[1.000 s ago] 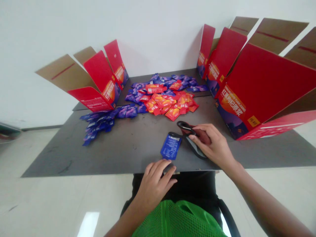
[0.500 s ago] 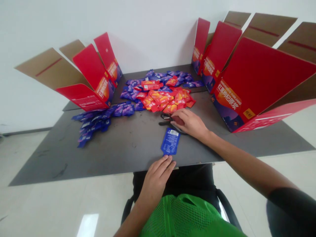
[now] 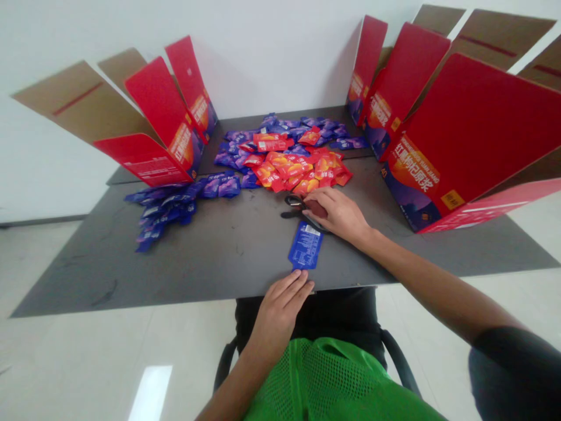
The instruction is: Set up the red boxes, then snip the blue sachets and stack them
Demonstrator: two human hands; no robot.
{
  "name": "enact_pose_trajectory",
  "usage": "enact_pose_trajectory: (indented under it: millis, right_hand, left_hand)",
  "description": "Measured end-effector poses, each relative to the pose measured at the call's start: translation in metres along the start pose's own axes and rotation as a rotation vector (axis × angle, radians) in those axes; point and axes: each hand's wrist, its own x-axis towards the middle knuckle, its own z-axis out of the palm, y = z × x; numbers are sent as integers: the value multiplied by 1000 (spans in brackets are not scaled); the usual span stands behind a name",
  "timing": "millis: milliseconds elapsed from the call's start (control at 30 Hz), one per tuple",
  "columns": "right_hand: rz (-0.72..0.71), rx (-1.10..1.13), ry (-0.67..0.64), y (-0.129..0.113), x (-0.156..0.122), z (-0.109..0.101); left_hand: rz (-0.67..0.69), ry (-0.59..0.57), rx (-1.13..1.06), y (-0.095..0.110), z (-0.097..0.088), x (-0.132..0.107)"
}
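A single blue sachet (image 3: 305, 252) lies flat near the front edge of the dark grey table (image 3: 228, 245). My left hand (image 3: 280, 307) rests at the table's edge just below that sachet, fingers stretched out and together, holding nothing. My right hand (image 3: 336, 214) reaches forward and lies over black-handled scissors (image 3: 294, 206), fingers curled on them, just in front of a heap of red and orange sachets (image 3: 302, 172). Behind and around that heap lie purple sachets (image 3: 280, 131).
A loose row of purple sachets (image 3: 169, 207) trails to the left. An open red carton (image 3: 144, 131) stands at the back left. Larger open red cartons (image 3: 442, 134) stand along the right side. A green mesh garment (image 3: 324, 380) covers my lap.
My right hand has carried the scissors forward from beside the blue sachet to the front of the red heap. My left hand stayed at the table's edge with its fingers straighter.
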Motion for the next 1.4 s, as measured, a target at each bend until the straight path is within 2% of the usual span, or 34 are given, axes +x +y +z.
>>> enact_pose_trajectory:
  millis: [100, 167, 233, 333, 400, 467, 567, 667, 733, 833, 933, 1000, 1100, 1200, 1267, 1400]
  right_hand:
    - [-70, 127, 45, -33, -11, -5]
    - [-180, 182, -52, -55, -26, -1]
    - [-229, 198, -146, -62, -37, 6]
    - [-161, 130, -146, -39, -31, 11]
    - [-106, 32, -106, -17, -16, 7]
    - [-71, -25, -56, -6, -4, 0]
    - [-105, 39, 7, -25, -5, -6]
    - [-254, 137, -82, -57, -25, 1]
    - [-293, 160, -153, -62, -35, 8]
    - [-198, 115, -126, -39, -28, 15]
    - [-105, -12, -66, -9, -7, 9]
    - [-90, -34, -32, -9, 1, 1]
    - [-176, 69, -24, -40, -8, -4]
    - [-302, 165, -150, -67, -27, 4]
    - [-270, 182, -182, -61, -29, 12]
    - [-85, 31, -113, -15, -6, 14]
  left_hand:
    - [6, -6, -16, -1, -1, 0]
    - [0, -2, -25, -2, -1, 0]
    - [-5, 6, -34, -2, 0, 0]
    - [-8, 4, -43, -3, 1, 0]
    - [-12, 17, -48, -3, 1, 2]
    - [-11, 47, -52, -2, 2, 3]
    - [-3, 76, -56, -1, 2, 5]
    - [-15, 77, -59, 0, 1, 5]
    - [-26, 68, -64, -1, 1, 5]
    - [-23, 50, -75, -1, 1, 5]
    - [-18, 66, -77, -2, 0, 6]
    - [-14, 81, -71, -1, -1, 7]
    - [-12, 74, -68, 0, -1, 8]
    - [-27, 70, -83, 1, -1, 8]
    - [-33, 72, -94, 1, -1, 7]
    - [-24, 76, -96, -1, 0, 6]
